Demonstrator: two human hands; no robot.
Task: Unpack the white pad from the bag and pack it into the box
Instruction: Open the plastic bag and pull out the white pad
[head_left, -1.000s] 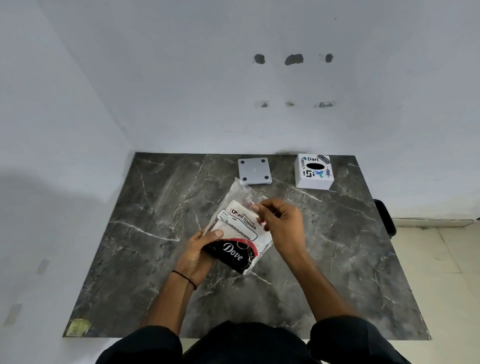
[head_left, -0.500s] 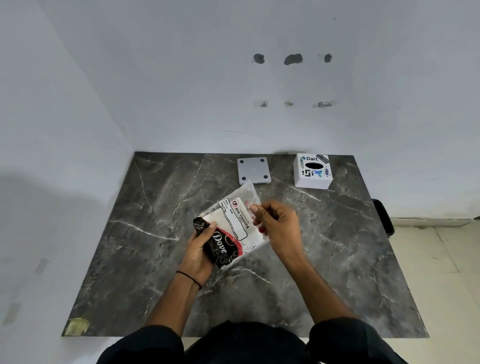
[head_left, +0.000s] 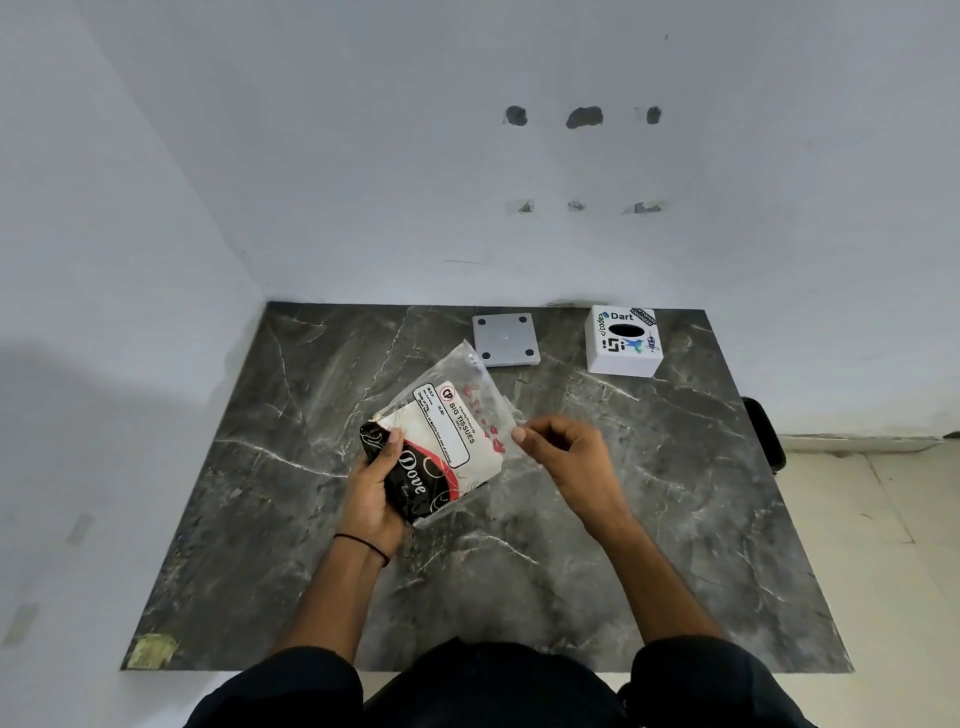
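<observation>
I have the bag (head_left: 447, 441) held above the table (head_left: 260, 519) in both hands. My left hand (head_left: 376, 493) is wrapped around its lower end, thumb pressed on the black printed part. My right hand (head_left: 563, 460) pinches the clear edge on the other side, fingertips closed on the film. The pad (head_left: 470, 457) sits inside the bag, between the two grips. The box (head_left: 623, 340) stands well beyond my right hand, with a grey plate (head_left: 505, 339) just left of it.
</observation>
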